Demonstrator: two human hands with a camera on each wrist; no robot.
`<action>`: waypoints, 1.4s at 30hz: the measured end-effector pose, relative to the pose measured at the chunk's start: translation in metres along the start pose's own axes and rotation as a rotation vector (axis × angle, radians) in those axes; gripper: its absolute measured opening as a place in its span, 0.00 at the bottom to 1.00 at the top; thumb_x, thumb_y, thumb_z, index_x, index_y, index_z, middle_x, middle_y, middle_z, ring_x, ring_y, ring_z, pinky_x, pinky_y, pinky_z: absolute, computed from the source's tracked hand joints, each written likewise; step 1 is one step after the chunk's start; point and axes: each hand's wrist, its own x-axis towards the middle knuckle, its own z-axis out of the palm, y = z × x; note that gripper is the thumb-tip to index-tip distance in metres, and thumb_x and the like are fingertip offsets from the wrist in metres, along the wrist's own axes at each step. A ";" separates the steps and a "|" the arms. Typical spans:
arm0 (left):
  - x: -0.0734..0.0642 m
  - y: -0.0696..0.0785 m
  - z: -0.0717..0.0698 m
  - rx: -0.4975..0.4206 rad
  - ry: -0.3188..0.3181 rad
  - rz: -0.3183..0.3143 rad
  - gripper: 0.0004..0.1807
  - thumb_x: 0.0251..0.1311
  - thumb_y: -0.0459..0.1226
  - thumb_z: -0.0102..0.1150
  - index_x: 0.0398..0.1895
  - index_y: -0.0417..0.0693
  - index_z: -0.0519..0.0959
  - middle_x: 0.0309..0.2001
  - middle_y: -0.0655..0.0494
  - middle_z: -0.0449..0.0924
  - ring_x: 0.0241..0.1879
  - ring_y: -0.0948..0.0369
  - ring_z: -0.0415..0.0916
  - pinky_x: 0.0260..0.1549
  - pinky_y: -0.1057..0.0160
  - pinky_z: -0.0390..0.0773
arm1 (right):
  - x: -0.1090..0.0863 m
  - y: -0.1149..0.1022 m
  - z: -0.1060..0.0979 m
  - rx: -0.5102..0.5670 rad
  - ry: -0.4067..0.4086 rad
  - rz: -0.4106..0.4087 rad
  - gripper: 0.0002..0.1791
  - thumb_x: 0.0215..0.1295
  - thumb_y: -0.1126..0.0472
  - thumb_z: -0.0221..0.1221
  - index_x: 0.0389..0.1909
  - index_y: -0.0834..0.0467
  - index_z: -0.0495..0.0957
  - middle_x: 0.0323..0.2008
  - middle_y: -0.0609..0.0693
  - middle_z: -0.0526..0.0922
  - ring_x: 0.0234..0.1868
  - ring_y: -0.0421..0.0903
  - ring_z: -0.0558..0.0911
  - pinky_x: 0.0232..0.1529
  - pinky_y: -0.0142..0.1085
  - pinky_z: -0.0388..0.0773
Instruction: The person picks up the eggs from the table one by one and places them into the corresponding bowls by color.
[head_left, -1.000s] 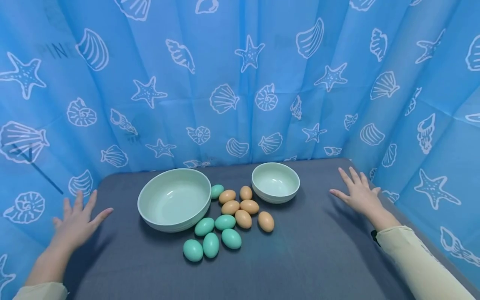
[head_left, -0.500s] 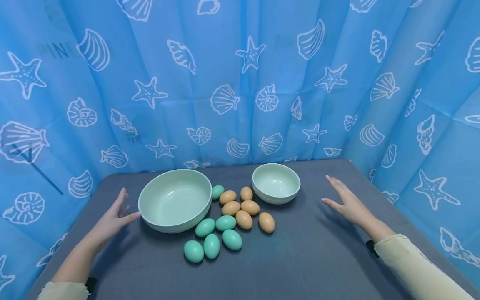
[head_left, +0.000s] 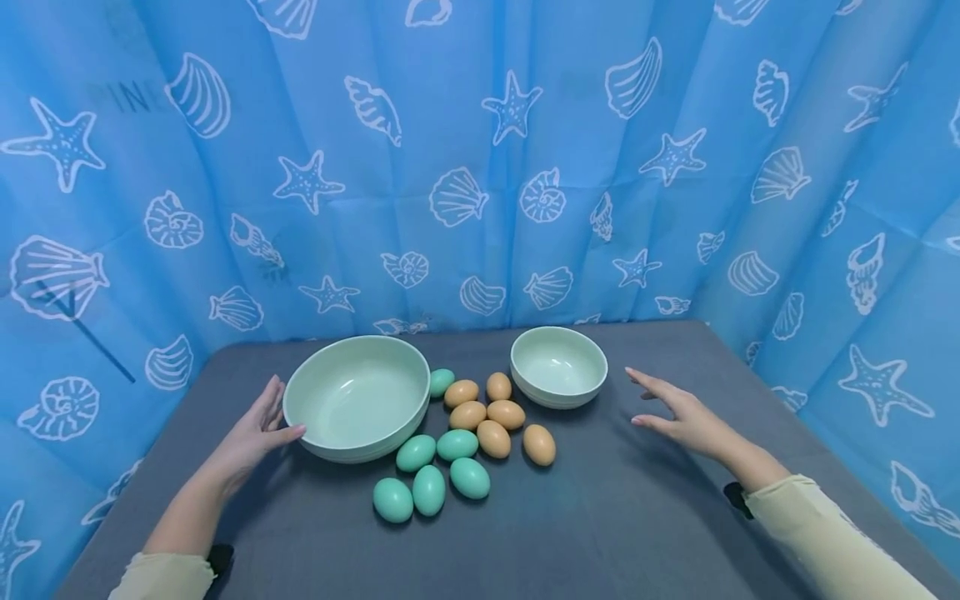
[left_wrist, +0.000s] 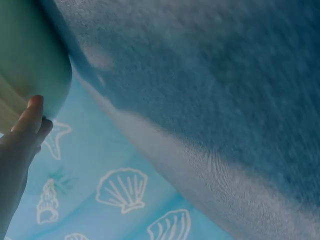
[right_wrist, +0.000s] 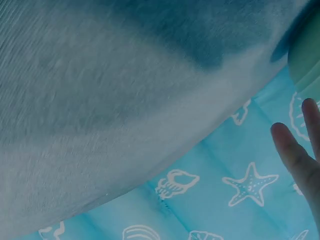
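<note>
Plainly, left hand [head_left: 249, 438] spread beside large bowl [head_left: 357, 400], right hand [head_left: 688, 423] spread near small bowl [head_left: 558, 367], eggs [head_left: 468, 415] outside.

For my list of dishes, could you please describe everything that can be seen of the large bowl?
The large bowl is round, smooth and pale green, perhaps ceramic or plastic, with a glossy inside and faint lines low on its outer wall. It stands upright on the left part of the table, with no contents visible. The left hand is at its left side, probably touching it. A green egg lies close to its right side; contact is unclear.
</note>
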 end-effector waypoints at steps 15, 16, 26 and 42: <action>0.000 0.001 0.003 -0.038 -0.016 -0.040 0.56 0.72 0.38 0.56 0.76 0.49 0.17 0.78 0.44 0.15 0.77 0.39 0.21 0.71 0.32 0.43 | 0.015 -0.013 0.013 0.243 -0.111 -0.076 0.39 0.67 0.65 0.64 0.73 0.73 0.58 0.67 0.74 0.67 0.60 0.74 0.74 0.53 0.58 0.79; 0.000 0.001 0.002 -0.037 -0.019 -0.048 0.56 0.72 0.38 0.56 0.76 0.49 0.17 0.78 0.44 0.14 0.77 0.39 0.20 0.71 0.32 0.43 | 0.016 -0.013 0.014 0.255 -0.115 -0.080 0.39 0.67 0.65 0.64 0.73 0.71 0.58 0.67 0.74 0.67 0.60 0.74 0.74 0.54 0.54 0.80; 0.003 0.003 0.002 -0.081 -0.027 -0.093 0.53 0.74 0.36 0.53 0.76 0.49 0.18 0.78 0.43 0.14 0.77 0.40 0.20 0.72 0.35 0.46 | 0.021 -0.022 0.024 0.330 -0.149 -0.187 0.35 0.68 0.65 0.63 0.72 0.70 0.62 0.61 0.74 0.73 0.57 0.53 0.81 0.49 0.35 0.82; 0.004 0.005 0.002 -0.096 -0.020 -0.110 0.53 0.73 0.34 0.53 0.76 0.47 0.18 0.78 0.43 0.15 0.78 0.41 0.22 0.72 0.38 0.52 | 0.035 -0.033 0.044 0.453 -0.352 -0.151 0.35 0.70 0.66 0.61 0.71 0.75 0.58 0.66 0.79 0.65 0.61 0.75 0.72 0.52 0.34 0.81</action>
